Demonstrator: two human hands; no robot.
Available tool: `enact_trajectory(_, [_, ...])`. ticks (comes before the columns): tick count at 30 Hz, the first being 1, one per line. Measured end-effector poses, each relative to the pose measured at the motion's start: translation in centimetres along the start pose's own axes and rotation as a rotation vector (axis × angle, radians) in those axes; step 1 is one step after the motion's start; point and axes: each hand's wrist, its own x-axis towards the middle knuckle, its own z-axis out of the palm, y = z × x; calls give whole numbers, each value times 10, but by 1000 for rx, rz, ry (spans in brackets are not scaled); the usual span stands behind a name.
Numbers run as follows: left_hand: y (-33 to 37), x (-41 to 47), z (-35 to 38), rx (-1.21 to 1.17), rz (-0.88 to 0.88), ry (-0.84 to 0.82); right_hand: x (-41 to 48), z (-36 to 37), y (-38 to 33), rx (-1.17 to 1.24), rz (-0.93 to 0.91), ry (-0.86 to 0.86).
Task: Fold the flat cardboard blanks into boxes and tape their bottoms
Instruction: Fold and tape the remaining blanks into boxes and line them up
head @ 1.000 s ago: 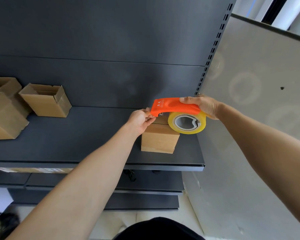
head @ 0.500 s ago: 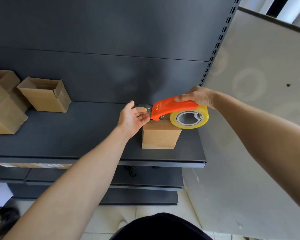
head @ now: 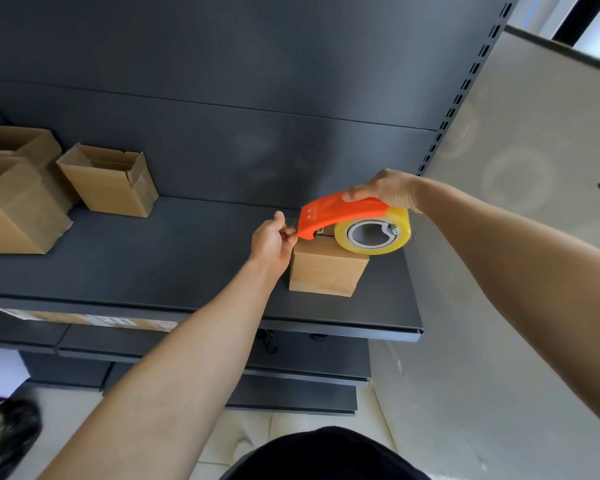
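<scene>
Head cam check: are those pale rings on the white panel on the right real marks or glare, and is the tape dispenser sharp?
Head view: the rings look like lens flare, faint and translucent over the white panel; the tape dispenser and the box under it are sharp; the dark shape at bottom left is blurred.

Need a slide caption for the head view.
Right hand holds an orange tape dispenser over a small cardboard box on a dark shelf; left hand pinches the tape end.
</scene>
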Motion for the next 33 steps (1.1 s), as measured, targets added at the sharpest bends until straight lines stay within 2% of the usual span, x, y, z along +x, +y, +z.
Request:
enact_trajectory(7, [4,9,-4,322,42,116,1,-1,9,57,20,-2])
enact_trajectory(13, [9,17,-8,264,-21,138,3,4,-2,8,21,-2])
enact_trajectory(18, [1,21,-13,305,-87,152,8,5,-4,-5,23,4])
enact_trajectory(30, [-10,33,-20,708,-143,148,11,11,0,112,-11,31])
enact_trajectory(33, [-6,31,-22,760,-222,133,11,12,0,126,-19,43])
